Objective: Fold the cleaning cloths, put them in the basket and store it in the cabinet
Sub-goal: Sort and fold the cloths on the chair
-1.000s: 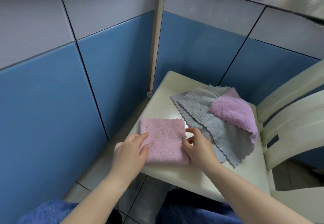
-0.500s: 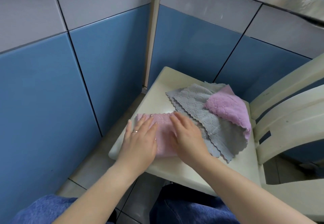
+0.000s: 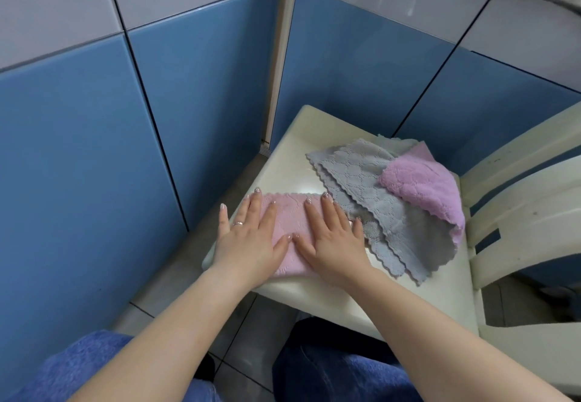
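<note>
Pink cloth (image 3: 290, 228): folded into a small rectangle, lying flat at the near left corner of the chair seat (image 3: 295, 156), under both hands.
Left hand (image 3: 248, 238): palm down on the left part of the pink cloth, fingers straight and spread, pressing flat; a ring (image 3: 238, 223) sits on one finger; the outermost finger reaches past the cloth's left edge.
Right hand (image 3: 333, 241): palm down on the right part of the pink cloth, fingers straight and slightly fanned, pressing flat; its little finger lies over the edge of the grey cloths.
Thumbs: the two thumb tips meet, or nearly meet, over the middle of the pink cloth.
Grip: neither hand curls round or pinches anything; both lie flat and spread.
Grey cloths (image 3: 377, 200): unfolded, scalloped edges, at least two layers overlapping, lying just right of the pink cloth and touching it at the right hand.
Purple cloth (image 3: 424, 191): loosely bunched, lying on top of the grey cloths at the far right of the seat, next to the chair back (image 3: 518, 200).
Chair: cream plastic, seat pointing toward the corner of the blue cabinet doors (image 3: 94, 150).
Cabinets: blue lower fronts with pale grey fronts above, all closed.
Person: bare forearms, blue trousers (image 3: 330, 370) at the bottom of the view, over a tiled floor (image 3: 151, 294).
Writing: no readable brand, label or text on the cloths, chair or cabinets.
Containers: none can be seen holding anything.
</note>
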### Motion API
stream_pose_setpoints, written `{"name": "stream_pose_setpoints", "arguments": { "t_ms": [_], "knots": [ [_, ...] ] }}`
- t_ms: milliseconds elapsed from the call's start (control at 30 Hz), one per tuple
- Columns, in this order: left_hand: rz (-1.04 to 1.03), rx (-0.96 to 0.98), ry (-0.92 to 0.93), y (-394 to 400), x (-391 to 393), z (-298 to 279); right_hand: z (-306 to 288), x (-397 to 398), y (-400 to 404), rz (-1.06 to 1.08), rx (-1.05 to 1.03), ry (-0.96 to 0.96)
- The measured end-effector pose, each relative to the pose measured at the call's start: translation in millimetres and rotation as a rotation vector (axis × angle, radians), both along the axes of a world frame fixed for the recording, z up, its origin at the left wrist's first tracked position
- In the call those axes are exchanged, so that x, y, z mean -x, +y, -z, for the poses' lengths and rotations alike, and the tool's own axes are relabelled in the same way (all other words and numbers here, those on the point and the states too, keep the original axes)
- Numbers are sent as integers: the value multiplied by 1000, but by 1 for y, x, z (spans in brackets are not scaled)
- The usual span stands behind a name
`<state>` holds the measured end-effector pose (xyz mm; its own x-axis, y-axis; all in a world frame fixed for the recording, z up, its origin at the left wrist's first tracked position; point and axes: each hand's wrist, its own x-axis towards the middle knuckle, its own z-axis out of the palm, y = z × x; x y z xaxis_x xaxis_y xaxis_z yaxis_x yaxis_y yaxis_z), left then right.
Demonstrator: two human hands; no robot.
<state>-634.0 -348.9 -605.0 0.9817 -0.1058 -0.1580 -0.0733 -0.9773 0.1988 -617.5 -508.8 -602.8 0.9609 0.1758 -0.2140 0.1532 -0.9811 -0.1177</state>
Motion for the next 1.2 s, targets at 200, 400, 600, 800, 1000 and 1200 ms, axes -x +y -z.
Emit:
{"name": "stream_pose_setpoints", "arguments": {
  "t_ms": [200,400,600,800,1000,1200],
  "knots": [
    [-60,47,-16,12,9,-8,-21,-5,-5,88,-35,1],
    [-32,188,-11,23,20,-10,-30,14,-20,264,-337,-8],
    [-96,469,6,17,22,-12,-39,17,0,374,-604,26],
    [-196,762,-52,24,39,-29,-42,20,17,634,-966,137],
    [-330,896,-116,68,65,-72,-83,30,45,633,-1262,239],
    [-501,1258,-198,103,98,-148,-150,44,86,477,-1402,326]
  ]
}}
